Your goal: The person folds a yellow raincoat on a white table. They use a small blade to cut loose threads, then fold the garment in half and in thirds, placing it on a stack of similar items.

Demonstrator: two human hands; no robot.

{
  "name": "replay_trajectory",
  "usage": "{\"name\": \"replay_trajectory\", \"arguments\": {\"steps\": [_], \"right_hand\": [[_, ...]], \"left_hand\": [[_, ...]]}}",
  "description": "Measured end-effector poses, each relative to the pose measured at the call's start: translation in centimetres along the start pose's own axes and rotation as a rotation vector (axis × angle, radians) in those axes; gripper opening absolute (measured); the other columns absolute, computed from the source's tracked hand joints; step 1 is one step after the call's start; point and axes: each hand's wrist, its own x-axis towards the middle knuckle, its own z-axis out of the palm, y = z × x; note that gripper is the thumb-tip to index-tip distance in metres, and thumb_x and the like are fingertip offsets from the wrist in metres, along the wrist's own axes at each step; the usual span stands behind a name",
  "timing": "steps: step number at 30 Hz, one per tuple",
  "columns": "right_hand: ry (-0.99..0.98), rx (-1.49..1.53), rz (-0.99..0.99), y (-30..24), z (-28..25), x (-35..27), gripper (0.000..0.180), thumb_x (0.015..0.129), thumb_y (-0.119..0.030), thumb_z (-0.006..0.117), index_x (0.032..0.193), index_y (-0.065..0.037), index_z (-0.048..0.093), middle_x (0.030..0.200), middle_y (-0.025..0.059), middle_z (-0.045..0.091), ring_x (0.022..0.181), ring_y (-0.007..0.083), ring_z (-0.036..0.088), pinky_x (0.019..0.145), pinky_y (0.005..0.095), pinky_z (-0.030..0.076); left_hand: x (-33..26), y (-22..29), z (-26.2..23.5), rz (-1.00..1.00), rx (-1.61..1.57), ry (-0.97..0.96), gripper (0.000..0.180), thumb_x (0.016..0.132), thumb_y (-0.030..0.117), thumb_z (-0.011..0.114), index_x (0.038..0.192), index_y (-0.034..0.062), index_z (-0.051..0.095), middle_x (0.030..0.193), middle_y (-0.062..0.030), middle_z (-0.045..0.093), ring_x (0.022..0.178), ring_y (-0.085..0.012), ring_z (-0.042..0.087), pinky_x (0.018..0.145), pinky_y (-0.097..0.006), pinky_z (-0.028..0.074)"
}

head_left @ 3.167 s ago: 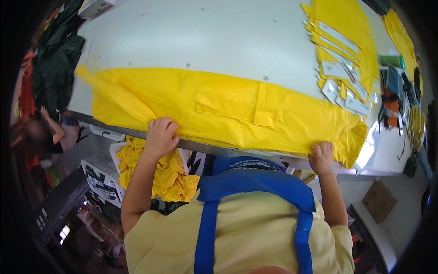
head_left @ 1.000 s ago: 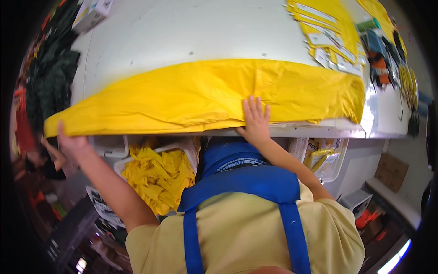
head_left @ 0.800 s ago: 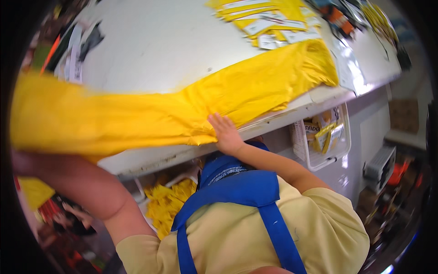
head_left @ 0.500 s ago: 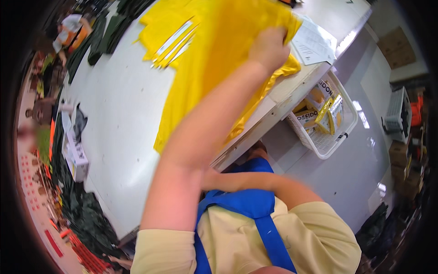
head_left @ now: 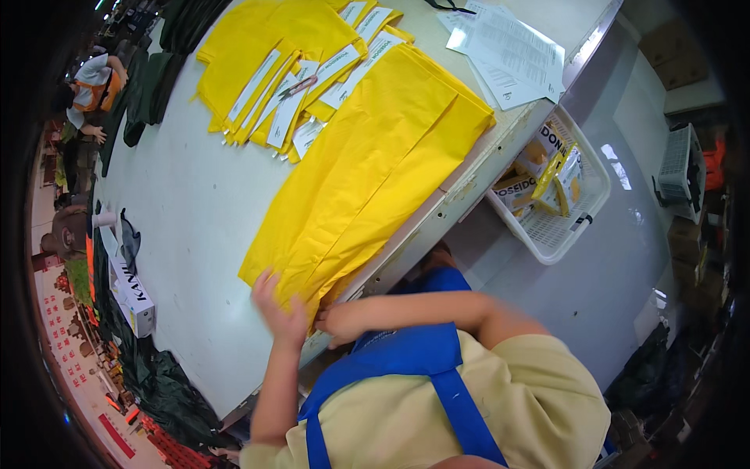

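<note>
A long folded yellow garment [head_left: 373, 176], smooth and waterproof-looking, lies slantwise along the near edge of the table; its exact kind cannot be told. At its near end my left hand [head_left: 281, 313], slightly blurred, rests on the fabric with its fingers apart. Close beside it, at the table edge, my right hand [head_left: 341, 322] has its fingers curled against the bunched yellow corner. Beyond the garment several more folded yellow pieces [head_left: 258, 39] with white paper strips are stacked and overlapping. Pink-handled snips [head_left: 298, 86] lie on those strips.
Printed sheets [head_left: 512, 51] lie at the far right of the white table [head_left: 183, 234]. On the floor a white basket [head_left: 551, 250] holds yellow-and-white packages. A long box [head_left: 131, 293] and dark green fabric [head_left: 160, 375] line the left side, where another person [head_left: 98, 86] works.
My left hand has come back from the far end of the garment to its near end, beside my right hand. The raised yellow fabric now lies flat, uncovering the stacked pieces and snips.
</note>
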Motion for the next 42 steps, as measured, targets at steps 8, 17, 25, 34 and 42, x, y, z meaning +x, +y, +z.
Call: {"name": "replay_trajectory", "arguments": {"steps": [8, 17, 25, 34, 42], "right_hand": [[1.317, -0.554, 0.870, 12.1, -24.2, -20.7, 0.043, 0.090, -0.039, 0.052, 0.112, -0.001, 0.058, 0.106, 0.0215, 0.059, 0.099, 0.0370, 0.057, 0.086, 0.0439, 0.046], [1.098, -0.464, 1.286, 14.5, -26.8, -19.9, 0.044, 0.083, -0.039, 0.062, 0.110, -0.006, 0.050, 0.106, 0.0183, 0.058, 0.101, 0.0351, 0.058, 0.083, 0.0455, 0.048], [1.072, -0.404, 1.227, 15.2, -22.8, -19.2, 0.034, 0.094, -0.038, 0.046, 0.104, -0.005, 0.047, 0.092, 0.0232, 0.063, 0.088, 0.0416, 0.061, 0.076, 0.0505, 0.047], [1.033, -0.481, 1.303, 12.5, -19.1, -19.2, 0.033, 0.095, -0.036, 0.045, 0.109, -0.006, 0.047, 0.102, 0.0206, 0.062, 0.095, 0.0413, 0.059, 0.077, 0.0495, 0.046], [1.011, -1.139, 0.799, 10.1, -18.6, -15.3, 0.048, 0.093, -0.044, 0.045, 0.136, -0.024, 0.041, 0.145, 0.0095, 0.035, 0.134, 0.0384, 0.027, 0.102, 0.0628, 0.024]], "left_hand": [[-13.4, -1.5, 3.5, -0.784, -0.500, 0.110, 0.086, 0.074, 0.006, 0.070, 0.143, 0.0016, 0.019, 0.141, -0.0202, 0.030, 0.130, -0.0342, 0.031, 0.109, -0.040, 0.024], [-11.5, -2.7, 7.2, -0.740, -0.418, 0.467, 0.067, 0.076, -0.009, 0.059, 0.138, 0.0065, 0.038, 0.132, -0.0174, 0.045, 0.123, -0.0314, 0.042, 0.107, -0.037, 0.028], [-17.2, -8.1, 3.5, -0.674, 0.137, -0.048, 0.080, 0.074, -0.006, 0.057, 0.143, 0.0260, 0.034, 0.130, -0.0299, 0.036, 0.117, -0.0455, 0.042, 0.099, -0.043, 0.037], [-14.2, -6.3, -4.0, -0.410, 0.081, -0.179, 0.069, 0.080, 0.029, 0.061, 0.143, 0.0210, 0.034, 0.148, -0.0252, 0.015, 0.136, -0.0457, 0.016, 0.108, -0.055, 0.016], [-8.7, -8.7, 1.7, -0.341, 0.356, -0.269, 0.069, 0.077, 0.062, 0.056, 0.138, 0.0334, 0.041, 0.154, -0.0164, 0.012, 0.139, -0.0451, 0.006, 0.106, -0.065, -0.001]]}}
